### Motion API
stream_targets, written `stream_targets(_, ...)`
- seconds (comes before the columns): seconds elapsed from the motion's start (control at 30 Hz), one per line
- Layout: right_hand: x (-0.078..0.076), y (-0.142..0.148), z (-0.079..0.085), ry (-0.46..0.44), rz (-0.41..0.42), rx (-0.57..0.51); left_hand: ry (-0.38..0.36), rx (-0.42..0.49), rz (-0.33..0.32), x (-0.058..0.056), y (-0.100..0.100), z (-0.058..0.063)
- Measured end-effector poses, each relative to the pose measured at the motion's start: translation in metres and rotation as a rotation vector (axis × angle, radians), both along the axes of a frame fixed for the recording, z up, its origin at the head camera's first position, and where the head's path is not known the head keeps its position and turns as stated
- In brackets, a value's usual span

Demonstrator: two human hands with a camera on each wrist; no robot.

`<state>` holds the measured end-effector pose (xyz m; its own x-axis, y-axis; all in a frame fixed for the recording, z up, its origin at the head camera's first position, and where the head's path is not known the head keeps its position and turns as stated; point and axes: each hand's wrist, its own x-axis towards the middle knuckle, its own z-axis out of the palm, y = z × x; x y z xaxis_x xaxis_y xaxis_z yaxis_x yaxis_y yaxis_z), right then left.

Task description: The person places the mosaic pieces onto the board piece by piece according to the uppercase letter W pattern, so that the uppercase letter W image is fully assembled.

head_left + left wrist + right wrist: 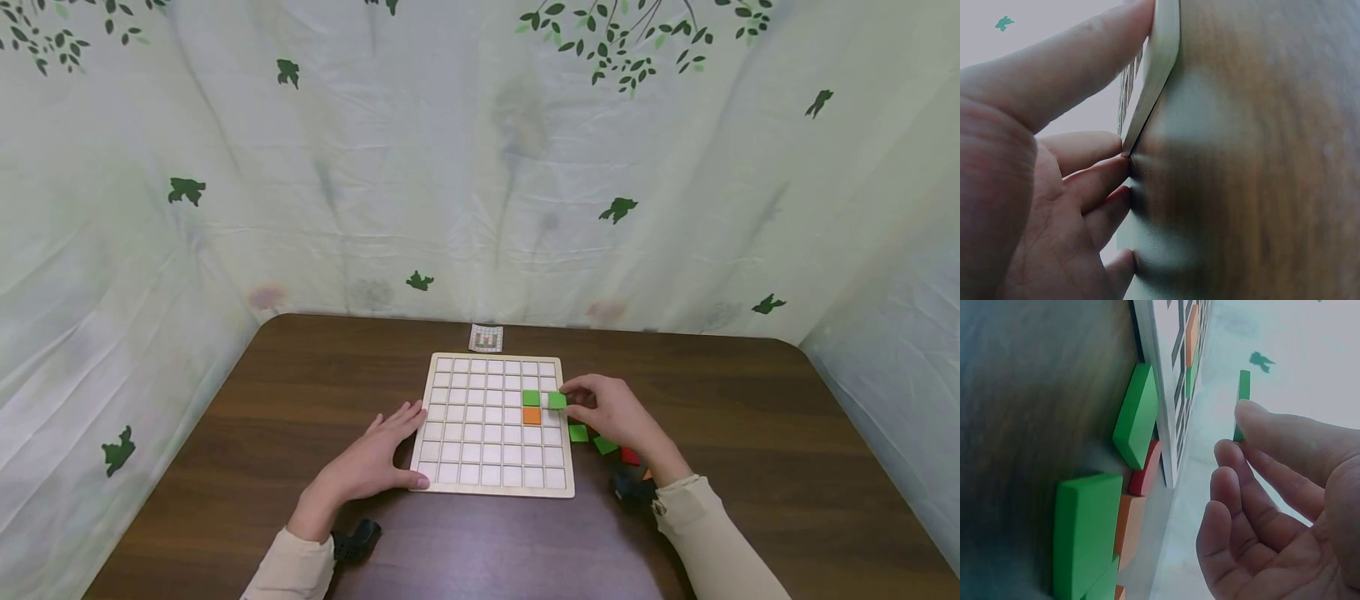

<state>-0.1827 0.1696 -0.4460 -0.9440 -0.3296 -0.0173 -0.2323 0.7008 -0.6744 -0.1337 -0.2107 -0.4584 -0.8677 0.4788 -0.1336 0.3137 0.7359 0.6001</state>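
A pale wooden grid board (491, 493) with white squares lies on the brown table. One green tile (531, 397) sits in its right half, with an orange tile (532, 416) directly below it. My right hand (611, 408) pinches another green tile (557, 401) between thumb and fingers; the right wrist view shows this tile (1244, 384) edge-on, raised above the board. At the board's left edge rests my left hand (371, 462), fingers fairly straight along the side and thumb on the near left corner. In the left wrist view its fingertips (1124, 165) touch the rim.
Loose tiles lie right of the board, partly under my right arm: a green tile (578, 433), another green tile (605, 445), a red tile (630, 456) and some orange. A small patterned card (486, 338) lies beyond the board's far edge. A printed curtain (480, 167) hangs behind the table.
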Motion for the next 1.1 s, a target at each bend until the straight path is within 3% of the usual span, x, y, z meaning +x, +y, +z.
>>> stream_targets(0.5,0.011,-0.013,0.001,0.012,0.009,0.028,0.001,-0.003,-0.002,0.001,0.001,0.002)
stream_targets(1.1,0.019,-0.020,-0.005,0.051,0.078,0.030,0.007,0.002,-0.006,0.000,0.000,0.000)
